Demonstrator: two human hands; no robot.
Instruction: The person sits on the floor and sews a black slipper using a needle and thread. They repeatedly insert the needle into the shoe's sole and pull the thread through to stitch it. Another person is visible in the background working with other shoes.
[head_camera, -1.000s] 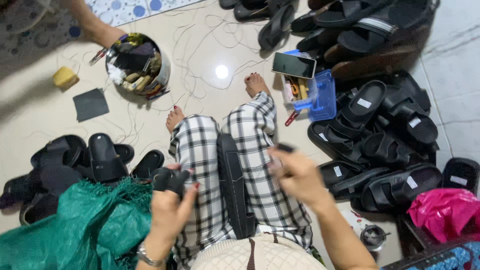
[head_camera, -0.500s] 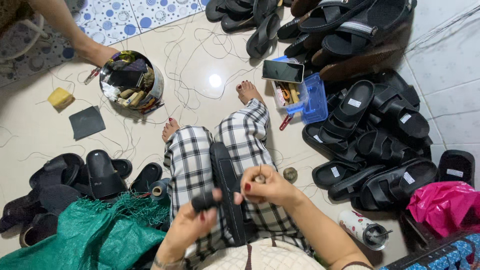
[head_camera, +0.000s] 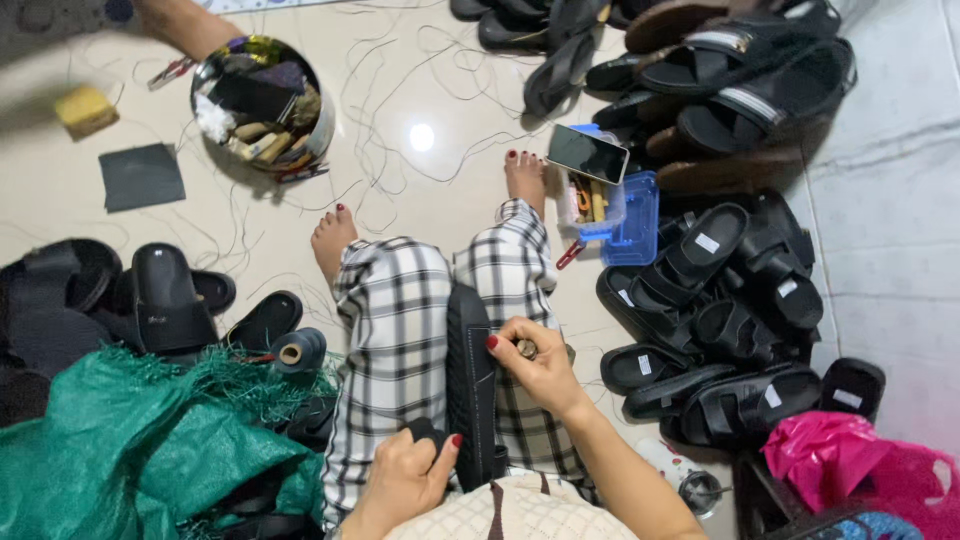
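Observation:
A black sandal sole stands on edge between my knees, over checked black-and-white trousers. My left hand grips its near end by my waist, thumb up against the sole. My right hand rests against the sole's right side, fingers pinched around a small round brownish object I cannot make out. A dark thread spool lies on the floor to the left of my left leg. Both bare feet reach out over the tiled floor.
Black sandals are piled at the right and the top; more lie at the left. A green mesh sack, a round tin of scraps, a blue box under a phone, a pink bag. Another person's arm at top left.
My hands have come down onto the sole between my knees. The spool that my left hand held now lies on the floor at the left. The view has shifted.

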